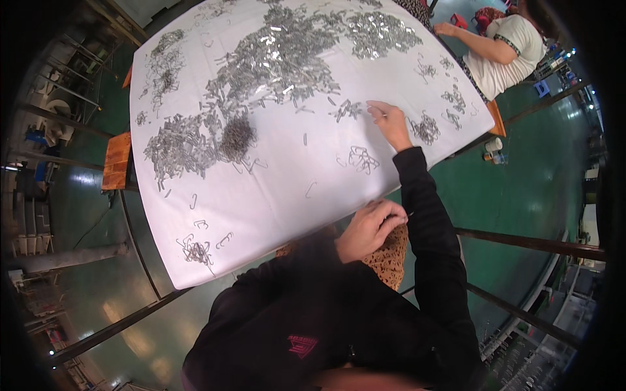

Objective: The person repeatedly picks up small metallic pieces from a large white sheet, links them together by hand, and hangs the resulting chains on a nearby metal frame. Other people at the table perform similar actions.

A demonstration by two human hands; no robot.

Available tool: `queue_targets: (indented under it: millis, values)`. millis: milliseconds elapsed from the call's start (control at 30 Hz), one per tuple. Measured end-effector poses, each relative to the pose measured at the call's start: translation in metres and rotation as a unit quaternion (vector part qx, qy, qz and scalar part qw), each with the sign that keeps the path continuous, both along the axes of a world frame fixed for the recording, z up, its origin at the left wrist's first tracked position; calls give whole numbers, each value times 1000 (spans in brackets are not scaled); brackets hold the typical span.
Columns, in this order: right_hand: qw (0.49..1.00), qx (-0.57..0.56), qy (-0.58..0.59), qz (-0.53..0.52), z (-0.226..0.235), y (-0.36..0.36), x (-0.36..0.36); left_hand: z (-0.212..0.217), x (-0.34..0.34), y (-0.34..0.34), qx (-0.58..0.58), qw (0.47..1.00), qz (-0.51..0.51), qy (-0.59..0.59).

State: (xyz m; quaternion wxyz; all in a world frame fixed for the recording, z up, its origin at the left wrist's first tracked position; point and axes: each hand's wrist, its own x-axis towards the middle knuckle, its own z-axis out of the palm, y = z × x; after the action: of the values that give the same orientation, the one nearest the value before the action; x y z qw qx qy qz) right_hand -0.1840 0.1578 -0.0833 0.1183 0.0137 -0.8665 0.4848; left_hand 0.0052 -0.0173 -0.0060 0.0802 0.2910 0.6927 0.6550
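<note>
My right hand (391,126) reaches over the white-covered table (280,195), just right of a small group of flat metal clips (347,109). Its thumb and forefinger are a little apart, with nothing visible between them. Close to my body, by the table's front edge, my left hand (369,229) is closed with curled fingers. Something small and thin may stick out at its fingertips, too small to name. On the cloth between the hands lies a loose heap of bent wire hooks (362,160). Another wire-hook heap (425,130) lies right of my right hand.
A big spread of flat metal clips (280,58) covers the table's far middle. A dense dark wire pile (237,138) and more hooks (196,250) lie left. At the far right sits another person (505,55), an arm at the table. Wooden stools (117,161) stand beside the table.
</note>
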Motion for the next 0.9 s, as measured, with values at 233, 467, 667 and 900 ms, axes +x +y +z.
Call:
queue_targets:
  millis: [233,467,667,900]
  values:
    - [889,448,22,91,-44,-8,-64,4,4,-9,-32,999,10,23]
    - [972,229,59,-12,-5,-4,-12,9,-1,-7,-15,1000,-13,-13]
    - [970,-243,-27,19,56,11,114,-4,-13,-5,-14,1000,-1,27]
    - [970,-224,-6,-98,111,-12,207,0,-25,7,30,999,6,42]
